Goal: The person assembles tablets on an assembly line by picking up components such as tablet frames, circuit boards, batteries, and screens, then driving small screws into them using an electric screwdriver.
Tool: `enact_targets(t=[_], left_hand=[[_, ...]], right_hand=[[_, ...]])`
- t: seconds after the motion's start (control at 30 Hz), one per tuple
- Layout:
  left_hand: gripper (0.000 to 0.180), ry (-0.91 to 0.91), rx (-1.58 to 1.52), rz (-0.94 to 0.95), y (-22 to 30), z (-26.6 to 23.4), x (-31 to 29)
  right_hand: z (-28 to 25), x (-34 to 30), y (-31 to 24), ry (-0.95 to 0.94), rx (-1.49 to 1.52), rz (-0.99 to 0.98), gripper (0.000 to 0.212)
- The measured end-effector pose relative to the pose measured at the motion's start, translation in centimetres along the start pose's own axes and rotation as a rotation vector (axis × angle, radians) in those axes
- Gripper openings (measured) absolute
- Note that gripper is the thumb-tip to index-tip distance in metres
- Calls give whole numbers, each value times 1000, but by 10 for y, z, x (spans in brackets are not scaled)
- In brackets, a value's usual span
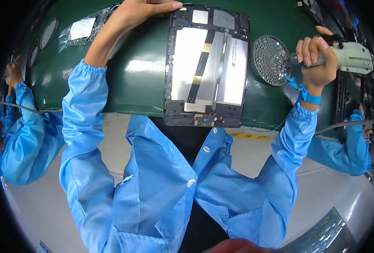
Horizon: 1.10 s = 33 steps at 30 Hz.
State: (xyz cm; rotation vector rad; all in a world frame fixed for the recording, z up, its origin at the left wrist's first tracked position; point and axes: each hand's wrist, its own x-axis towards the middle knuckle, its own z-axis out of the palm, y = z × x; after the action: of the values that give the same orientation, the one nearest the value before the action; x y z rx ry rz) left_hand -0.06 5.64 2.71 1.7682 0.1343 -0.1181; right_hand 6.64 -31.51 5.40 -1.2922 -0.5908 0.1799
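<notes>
I see the opened tablet [206, 65] flat on the green bench [136, 90], near end overhanging, probably for easy reach. The left hand [133, 13] touches its far left corner, seemingly steadying it; I can't tell if it pinches. The right hand [320, 65] wraps a pale power screwdriver [352, 57], nose toward the handily close dish [255, 74] of metal bits

I have room over the green tabletop [135, 86] between left sleeve [85, 99] and opened tablet [208, 69], the left hand [139, 12] blocking its upper left corner, a round tray [260, 79] beside its right edge, the right hand [320, 63] and pale tool [354, 58] barring the way beyond
</notes>
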Motion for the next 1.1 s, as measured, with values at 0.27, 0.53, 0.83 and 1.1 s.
enact_targets(t=[0.27,0.53,0.83,1.1], left_hand=[[20,-152,1,143,-13,-12,5],[23,-206,-28,207,-18,-7,9],[26,-161,92,339,-24,0,-16],[22,8,89,769,-44,11,-7]], right_hand=[[12,3,3,133,-40,-67,39],[45,21,1,104,-38,-61,35],[132,66,17,-61,-30,-78,31],[167,89,52,-181,6,-76,36]])
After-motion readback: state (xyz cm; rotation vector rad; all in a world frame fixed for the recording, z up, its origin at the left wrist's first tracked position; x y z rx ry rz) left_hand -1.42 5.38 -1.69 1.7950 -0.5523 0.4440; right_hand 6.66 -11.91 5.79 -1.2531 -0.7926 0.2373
